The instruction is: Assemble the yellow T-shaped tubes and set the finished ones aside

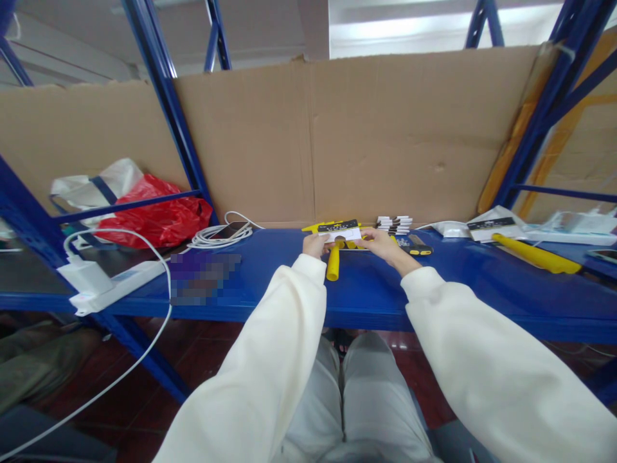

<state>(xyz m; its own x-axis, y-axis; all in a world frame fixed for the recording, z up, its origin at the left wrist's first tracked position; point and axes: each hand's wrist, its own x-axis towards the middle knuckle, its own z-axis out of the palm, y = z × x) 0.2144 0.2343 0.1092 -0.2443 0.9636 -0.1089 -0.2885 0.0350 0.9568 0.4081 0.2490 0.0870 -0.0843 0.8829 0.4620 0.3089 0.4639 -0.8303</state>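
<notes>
Both my hands meet at the middle of the blue shelf (366, 289). My left hand (314, 244) grips the left end of a white and black card label (342, 233). My right hand (380, 243) pinches the label's right end. The label lies across a yellow tool; its yellow handle (332, 263) sticks out toward me under the label. Its yellow head shows just behind the label. A small stack of the same labels (394, 224) lies right behind my right hand. A black and yellow tool (417, 247) rests beside that hand.
A phone on coiled white cable (226, 233) lies to the left, with a red plastic bag (157, 215) and a white power strip (113, 283) further left. To the right lie another labelled yellow tool (537, 254) and white packets (578, 224). Brown cardboard backs the shelf.
</notes>
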